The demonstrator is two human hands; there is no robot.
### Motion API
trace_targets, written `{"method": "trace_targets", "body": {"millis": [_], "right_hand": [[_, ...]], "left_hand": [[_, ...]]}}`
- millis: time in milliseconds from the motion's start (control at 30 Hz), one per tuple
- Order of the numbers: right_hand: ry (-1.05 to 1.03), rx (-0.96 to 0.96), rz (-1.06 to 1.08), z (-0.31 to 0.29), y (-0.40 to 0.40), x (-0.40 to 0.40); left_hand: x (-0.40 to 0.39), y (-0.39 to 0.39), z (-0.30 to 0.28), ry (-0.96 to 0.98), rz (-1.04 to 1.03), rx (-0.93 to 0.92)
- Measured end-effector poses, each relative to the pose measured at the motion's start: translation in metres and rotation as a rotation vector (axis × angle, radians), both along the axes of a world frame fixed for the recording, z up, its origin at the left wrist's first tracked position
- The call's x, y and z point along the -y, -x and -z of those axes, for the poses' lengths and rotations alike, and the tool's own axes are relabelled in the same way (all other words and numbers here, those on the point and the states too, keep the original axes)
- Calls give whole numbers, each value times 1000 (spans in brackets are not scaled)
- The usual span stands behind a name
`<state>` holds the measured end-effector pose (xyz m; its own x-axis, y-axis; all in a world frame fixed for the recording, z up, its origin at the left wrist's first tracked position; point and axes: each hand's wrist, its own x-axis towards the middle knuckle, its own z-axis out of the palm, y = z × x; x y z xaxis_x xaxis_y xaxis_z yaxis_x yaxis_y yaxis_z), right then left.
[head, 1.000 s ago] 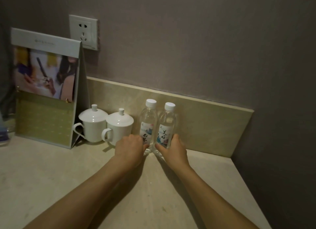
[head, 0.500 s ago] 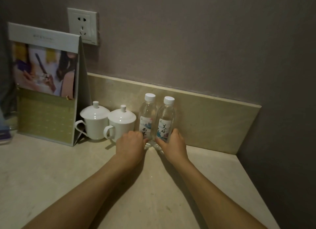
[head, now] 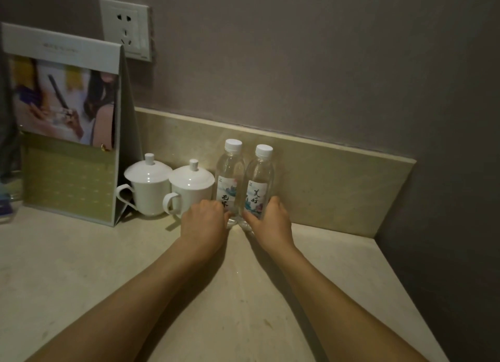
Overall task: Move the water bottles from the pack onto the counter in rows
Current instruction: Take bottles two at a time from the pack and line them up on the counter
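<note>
Two clear water bottles with white caps and printed labels stand upright side by side, touching, at the back of the beige counter [head: 81, 267] against the low stone backsplash. My left hand [head: 204, 222] grips the base of the left bottle [head: 230, 176]. My right hand [head: 270, 222] grips the base of the right bottle [head: 259, 179]. Both bottle bottoms are hidden behind my fingers. No pack is in view.
Two white lidded cups [head: 148, 188] [head: 190, 190] stand just left of the bottles. A folded display card [head: 67, 126] stands further left. A wall socket [head: 124, 29] is above it. The counter ends in a corner at the dark right wall [head: 446, 172].
Both hands have stayed on the bottle bases; the bottles stand in the same spot. Only the camera view has shifted slightly.
</note>
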<state>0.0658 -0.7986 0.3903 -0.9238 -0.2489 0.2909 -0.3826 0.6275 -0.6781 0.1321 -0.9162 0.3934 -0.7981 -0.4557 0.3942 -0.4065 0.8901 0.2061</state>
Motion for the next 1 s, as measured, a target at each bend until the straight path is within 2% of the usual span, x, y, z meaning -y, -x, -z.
{"method": "trace_targets", "body": {"millis": [767,1000], "right_hand": [[-57,20,-19,-4,-3,-1],[-59,59,-1,-6,-6,-1]], "left_hand": [[2,7,4,-71,26,-23],[1,2,-2,-24,49,-20]]}}
